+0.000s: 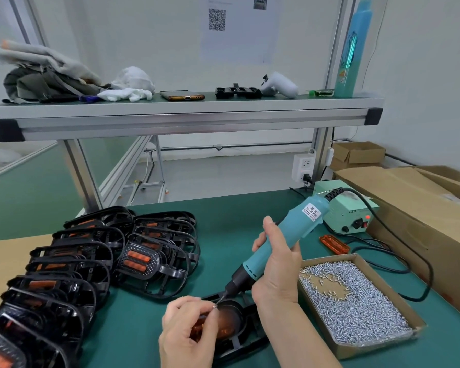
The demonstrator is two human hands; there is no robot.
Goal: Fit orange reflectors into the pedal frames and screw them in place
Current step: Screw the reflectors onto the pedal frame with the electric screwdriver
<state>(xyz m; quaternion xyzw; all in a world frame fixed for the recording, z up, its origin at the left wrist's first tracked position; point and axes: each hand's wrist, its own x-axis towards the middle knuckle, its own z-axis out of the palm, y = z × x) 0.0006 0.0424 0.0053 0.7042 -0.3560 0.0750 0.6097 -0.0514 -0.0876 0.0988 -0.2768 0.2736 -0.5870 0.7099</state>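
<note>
Head view: right hand [276, 264] is wrapped round the teal electric screwdriver [284, 235], fingers clenched on the body, thumb up along its side. Tool is tilted, bit pointing down-left, cable running off the top end to the pale green power box [351, 213] at the back right of the worktop [223, 229]; red lamp on the box is lit.

Left hand [189, 333] pinches a single screw [215, 306] between thumb and fingertips, right at the bit tip.

Black pedal frame [239, 338] lies flat on the worktop under both hands, near the front edge. Orange reflector [223, 325] sits in it, partly hidden by the left hand; can't tell if it is fully seated.

Cardboard tray [369, 347] just right of the right wrist holds loose screws [356, 309], with a bare patch in the middle. Spare reflector [333, 244] lies on the worktop beyond the tray, near the power box.

Left side: finished pedal frames [72, 261], stacked in overlapping rows, orange showing in them.

Shelf [186, 118] above carries a phone [182, 96], white gloves [128, 94] and bundled cloth. Cardboard boxes [422, 203] along the right edge.
</note>
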